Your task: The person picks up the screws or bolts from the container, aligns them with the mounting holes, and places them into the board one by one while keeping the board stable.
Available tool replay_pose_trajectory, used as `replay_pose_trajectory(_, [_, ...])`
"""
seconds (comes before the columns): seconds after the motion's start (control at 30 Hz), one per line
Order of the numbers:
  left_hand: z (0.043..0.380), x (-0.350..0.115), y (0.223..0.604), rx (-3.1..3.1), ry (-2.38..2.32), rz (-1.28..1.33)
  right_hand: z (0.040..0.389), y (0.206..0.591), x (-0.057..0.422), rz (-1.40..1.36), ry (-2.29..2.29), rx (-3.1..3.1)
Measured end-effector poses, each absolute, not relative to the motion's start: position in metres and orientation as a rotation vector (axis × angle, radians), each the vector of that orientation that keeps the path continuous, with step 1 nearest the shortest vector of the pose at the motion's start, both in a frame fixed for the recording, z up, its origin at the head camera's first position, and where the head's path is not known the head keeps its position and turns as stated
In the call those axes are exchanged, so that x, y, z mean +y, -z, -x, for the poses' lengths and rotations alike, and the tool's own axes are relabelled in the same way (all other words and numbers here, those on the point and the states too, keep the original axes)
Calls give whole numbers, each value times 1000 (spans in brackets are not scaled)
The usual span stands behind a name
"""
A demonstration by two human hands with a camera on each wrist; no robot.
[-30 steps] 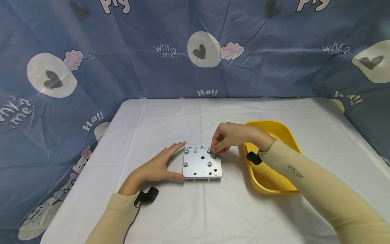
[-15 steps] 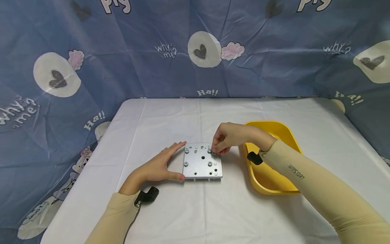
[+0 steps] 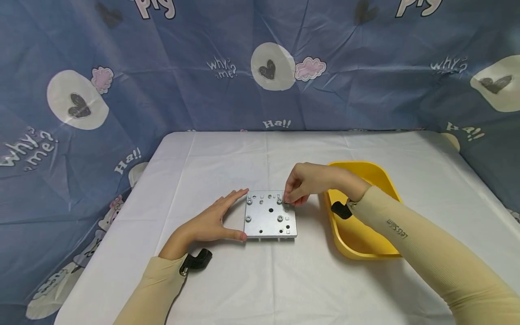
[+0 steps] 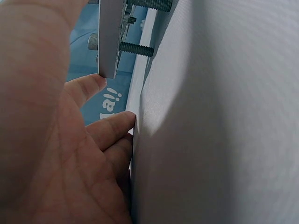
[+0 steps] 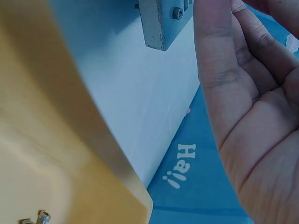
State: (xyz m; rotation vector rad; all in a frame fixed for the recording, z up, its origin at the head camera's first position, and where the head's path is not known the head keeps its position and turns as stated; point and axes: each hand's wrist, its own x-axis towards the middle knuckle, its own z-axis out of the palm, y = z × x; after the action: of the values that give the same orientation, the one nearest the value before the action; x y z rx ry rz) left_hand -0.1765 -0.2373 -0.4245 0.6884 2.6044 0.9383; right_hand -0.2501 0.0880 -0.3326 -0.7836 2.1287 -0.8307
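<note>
Silvery metal takes the middle of the surface (image 3: 227,284): a perforated plate (image 3: 264,221) with four socket-head screws (image 3: 280,218) standing in it, threaded shanks (image 4: 136,48) jutting out beneath, and several holes (image 3: 271,210) unfilled. The work looks partway along, with loose screws (image 5: 44,216) left in the yellow plastic bin (image 3: 361,237) to the right. A person's right hand (image 3: 306,179) is at the plate's far right corner, its grip drawn together, apparently clamped on a small screw that the fingers hide; how deep it sits cannot be told. The left hand (image 3: 207,223) has its grip spread apart, thumb and forefinger touching the plate's two left corners. White cloth (image 3: 227,155), lightly creased, covers the surface, and a blue printed curtain (image 3: 162,108) with hearts, pink clouds and "Ha!!" lettering hangs behind and to both sides.
</note>
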Motion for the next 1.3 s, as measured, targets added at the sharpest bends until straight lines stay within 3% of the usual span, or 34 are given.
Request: replay_pose_trajectory(1.3, [176,-235,427,2598,-950,-681,253,320,132,735,852,2223])
